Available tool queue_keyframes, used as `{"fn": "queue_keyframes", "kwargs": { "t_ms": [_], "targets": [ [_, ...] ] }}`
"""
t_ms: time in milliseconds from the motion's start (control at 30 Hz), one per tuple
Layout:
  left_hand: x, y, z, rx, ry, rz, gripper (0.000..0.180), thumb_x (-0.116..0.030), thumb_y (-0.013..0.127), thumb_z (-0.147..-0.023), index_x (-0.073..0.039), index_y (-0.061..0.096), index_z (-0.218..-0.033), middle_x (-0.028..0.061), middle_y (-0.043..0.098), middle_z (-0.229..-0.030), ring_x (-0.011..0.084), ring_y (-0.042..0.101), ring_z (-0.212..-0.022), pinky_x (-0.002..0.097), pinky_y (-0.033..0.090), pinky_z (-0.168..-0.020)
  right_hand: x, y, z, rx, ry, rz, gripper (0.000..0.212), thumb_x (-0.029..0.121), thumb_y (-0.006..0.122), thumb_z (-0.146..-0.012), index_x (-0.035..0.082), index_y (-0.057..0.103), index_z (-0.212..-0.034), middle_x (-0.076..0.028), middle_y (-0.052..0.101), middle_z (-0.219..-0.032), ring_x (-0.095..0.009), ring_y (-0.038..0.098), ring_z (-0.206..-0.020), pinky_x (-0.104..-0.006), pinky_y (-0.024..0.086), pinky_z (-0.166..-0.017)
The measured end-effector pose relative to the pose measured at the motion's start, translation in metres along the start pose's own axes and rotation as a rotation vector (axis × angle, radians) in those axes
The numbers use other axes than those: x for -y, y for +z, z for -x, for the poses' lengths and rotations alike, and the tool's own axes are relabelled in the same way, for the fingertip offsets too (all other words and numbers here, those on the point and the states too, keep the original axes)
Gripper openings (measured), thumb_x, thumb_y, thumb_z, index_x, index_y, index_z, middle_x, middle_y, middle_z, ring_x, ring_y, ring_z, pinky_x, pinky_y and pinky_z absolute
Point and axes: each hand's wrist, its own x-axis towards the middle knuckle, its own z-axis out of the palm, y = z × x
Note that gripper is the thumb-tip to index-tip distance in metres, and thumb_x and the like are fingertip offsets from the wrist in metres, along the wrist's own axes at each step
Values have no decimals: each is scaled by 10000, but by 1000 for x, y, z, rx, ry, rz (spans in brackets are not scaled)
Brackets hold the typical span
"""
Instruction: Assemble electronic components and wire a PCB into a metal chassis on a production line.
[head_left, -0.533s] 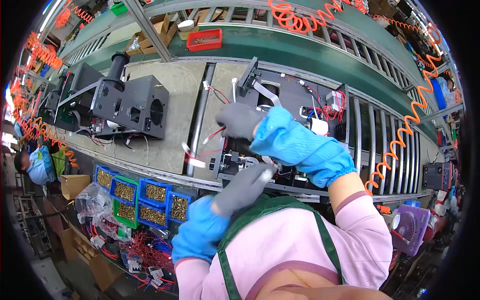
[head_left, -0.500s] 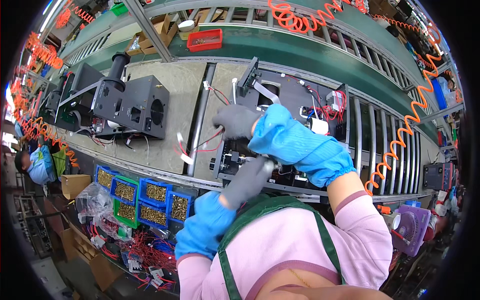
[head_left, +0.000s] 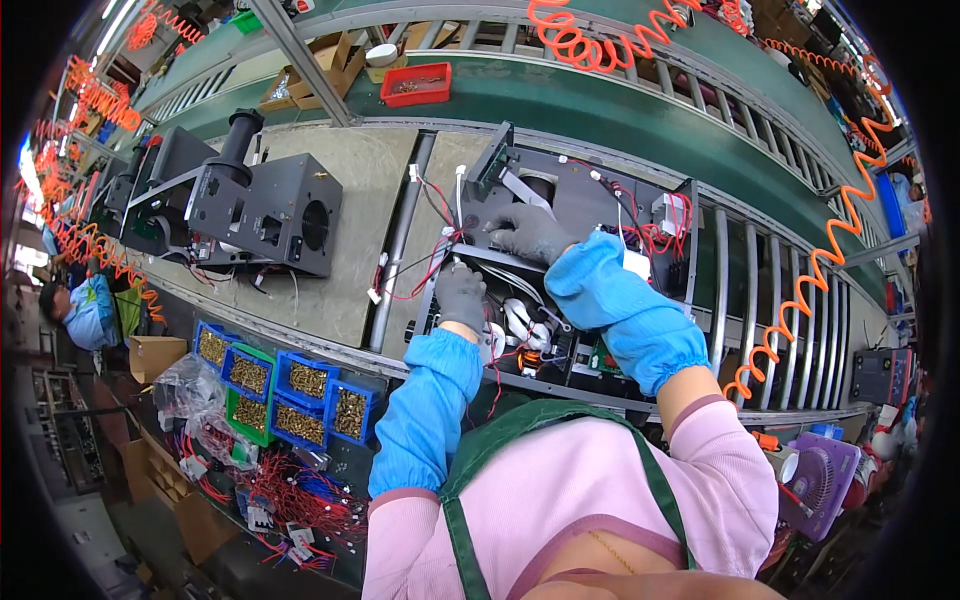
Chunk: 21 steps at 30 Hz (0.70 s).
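A dark grey metal chassis (head_left: pixel 600 210) lies in front of me with its inside exposed, holding a white ribbon cable (head_left: pixel 528 190), red and black wires (head_left: pixel 672 238) and white cables (head_left: pixel 527 322). At its left edge is my left hand (head_left: pixel 462 297) in a grey glove, fingers closed together by a loose red and black wire bundle (head_left: pixel 430 265). A small white bit shows at those fingertips, too small to name. My right hand (head_left: pixel 532 234), also gloved, reaches over the chassis near the ribbon cable; its thumb and fingers are apart, with nothing seen between them.
Left on the line stands another dark grey machine housing (head_left: pixel 262 215) with a black cylinder. Blue and green bins of brass fittings (head_left: pixel 303 378) sit lower left, above heaped red wires (head_left: pixel 290 490). Rollers (head_left: pixel 770 310) run right; a red tray (head_left: pixel 416 85) rests behind. Orange coiled hoses (head_left: pixel 815 270) hang around.
My left hand has moved up and left from the chassis front to the wires at its edge. My right hand has shifted right and its fingers have spread. White cables inside are now uncovered.
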Motion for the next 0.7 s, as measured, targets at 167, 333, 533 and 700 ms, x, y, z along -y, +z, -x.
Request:
{"fn": "queue_keyframes", "kwargs": {
  "t_ms": [167, 333, 533, 700],
  "targets": [
    [-12, 15, 21, -53, 67, -291, 95, -136, 509, -931, -57, 524, -981, 24, 535, -692, 129, 507, -509, 267, 374, -411, -12, 10, -16, 140, -25, -38, 280, 190, 633, -862, 36, 666, -1093, -125, 690, -1021, -216, 641, -971, -320, 481, -880],
    [-16, 27, 18, -171, 75, -387, 126, -129, 464, -922, -62, 529, -837, 22, 555, -666, 90, 467, -459, 239, 353, -390, -11, 6, -19, 241, 5, -134, 290, 194, 600, -895, 48, 661, -1138, -123, 689, -1043, -209, 638, -994, -311, 471, -905],
    [-9, 35, 31, -158, 240, -417, 137, -167, 448, -932, -67, 536, -899, -5, 524, -677, 81, 452, -482, 237, 325, -395, -19, 9, -17, 215, -8, -144, 281, 207, 587, -889, 57, 661, -1115, -130, 687, -1030, -232, 641, -991, -328, 477, -892],
    [-13, 30, 19, -146, 157, -284, 126, -153, 444, -944, -54, 518, -972, 15, 524, -683, 97, 476, -478, 255, 352, -403, -18, 9, -14, 224, -100, -56, 318, 232, 518, -893, 68, 650, -1131, -140, 668, -1081, -297, 628, -1013, -371, 475, -904]
  ]
}}
